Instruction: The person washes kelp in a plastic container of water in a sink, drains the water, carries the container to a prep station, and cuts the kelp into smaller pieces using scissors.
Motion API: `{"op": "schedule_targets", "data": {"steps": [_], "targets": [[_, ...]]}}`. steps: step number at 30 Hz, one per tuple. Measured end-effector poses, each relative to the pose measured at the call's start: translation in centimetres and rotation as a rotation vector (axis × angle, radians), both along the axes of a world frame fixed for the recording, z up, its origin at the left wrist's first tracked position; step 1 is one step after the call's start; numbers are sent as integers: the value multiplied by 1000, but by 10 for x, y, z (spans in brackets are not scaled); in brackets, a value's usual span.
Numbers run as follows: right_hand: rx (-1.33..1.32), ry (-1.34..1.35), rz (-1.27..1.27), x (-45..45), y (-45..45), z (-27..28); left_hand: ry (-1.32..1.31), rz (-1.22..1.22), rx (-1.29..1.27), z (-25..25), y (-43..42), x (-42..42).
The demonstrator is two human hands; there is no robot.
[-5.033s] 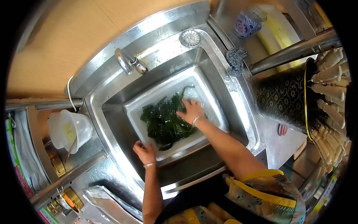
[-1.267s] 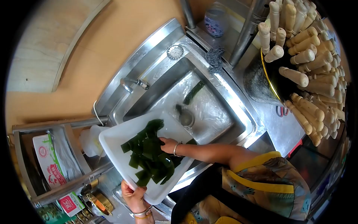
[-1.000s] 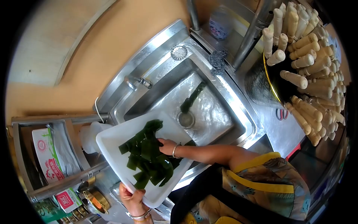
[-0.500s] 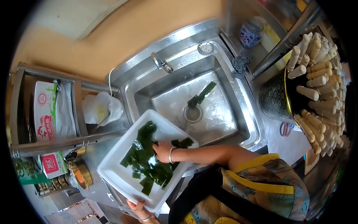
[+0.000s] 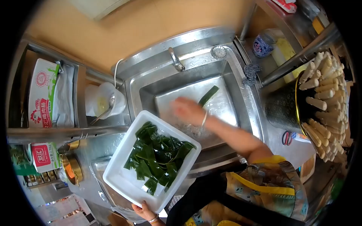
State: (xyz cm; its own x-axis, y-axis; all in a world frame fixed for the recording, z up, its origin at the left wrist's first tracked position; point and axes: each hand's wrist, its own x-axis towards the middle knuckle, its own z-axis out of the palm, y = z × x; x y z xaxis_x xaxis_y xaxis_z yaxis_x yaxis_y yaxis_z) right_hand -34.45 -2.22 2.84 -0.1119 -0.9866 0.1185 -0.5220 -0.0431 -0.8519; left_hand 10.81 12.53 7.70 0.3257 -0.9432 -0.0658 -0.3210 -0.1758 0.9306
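Note:
My left hand (image 5: 143,211) grips the near edge of a white plastic tub (image 5: 118,176), thumb up against its rim. Dark green, wet kelp pieces (image 5: 154,156) lie heaped inside, glossy with water. The tub tilts over the front left corner of a stainless steel sink (image 5: 166,93). Over the basin hovers my right hand (image 5: 187,110), apart from the tub and smeared by motion, so its fingers are unclear. Beyond it, a loose kelp strip (image 5: 208,95) lies on the sink floor. My right hand and forearm hide the drain area.
A faucet (image 5: 176,60) rises behind the basin. On the right are a dark scouring pad (image 5: 251,74) and a bucket (image 5: 281,107) full of wooden-handled tools. To the left stand a white container with a ladle (image 5: 106,109) and a shelf with a printed carton (image 5: 42,94).
My right hand has left the kelp in the tub and moved right over the sink. My left hand still holds the tub. The view has shifted slightly.

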Motion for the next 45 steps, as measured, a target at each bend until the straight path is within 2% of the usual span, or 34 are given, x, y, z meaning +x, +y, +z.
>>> {"op": "schedule_targets", "data": {"steps": [1,2,3,5,6,7,8,9,13,15,16,17,19,21,23,25,27,29,31,32,35,37,39,41,42,43,45], "targets": [[7,21,-115,-20,-8,-20,-8,4,4,2,1,-3],[161,218,-82,-37,-20,-53,-29,22,15,2,2,-7],[163,207,-78,-38,-23,-83,-53,41,26,4,2,-10],[357,579,46,-29,-28,-137,-150,74,124,27,1,-32],[358,564,50,-22,-26,-164,-233,103,221,34,-2,-40],[272,700,-9,-11,-19,-189,-250,103,227,34,-3,-39],[189,839,-71,-7,-15,-196,-263,98,244,35,-3,-38],[201,833,-71,-7,-15,-203,-273,92,263,35,-4,-39],[267,764,63,-23,-17,-211,-314,98,306,36,-1,-36],[498,727,250,-46,-23,-202,-312,111,282,34,-1,-36],[482,696,117,-58,-23,-202,-311,120,257,33,0,-36],[294,680,-34,-76,-18,-218,-308,124,258,29,2,-31],[362,615,-323,-101,-9,-191,-187,159,249,18,8,-15],[604,381,-622,-113,-4,-188,-216,149,251,16,9,-9],[674,483,-619,-108,1,-197,-241,143,239,13,7,-10],[652,313,-636,-97,2,-205,-282,145,251,18,6,-11],[568,293,-729,-84,-4,-204,-258,128,212,10,10,-1],[622,306,-694,-83,-9,-196,-235,105,172,10,9,3],[676,322,-654,-86,-15,-192,-391,92,202,12,7,-2],[716,311,-644,-91,-17,-194,-274,84,164,11,6,-4],[766,355,-606,-97,-17,-203,-184,102,72,2,4,-9],[826,310,-492,-99,-7,-201,-257,52,174,8,3,-5],[771,253,-429,-105,7,-232,-182,61,143,9,3,-11],[709,36,-616,-95,16,-190,-85,51,131,12,-3,-21],[549,-199,-718,-88,17,-189,33,130,91,8,-4,-26],[381,-435,-808,-83,20,-188,116,155,249,15,-8,-28],[137,-719,-712,-61,22,-131,295,111,391,18,-11,-23]]}}
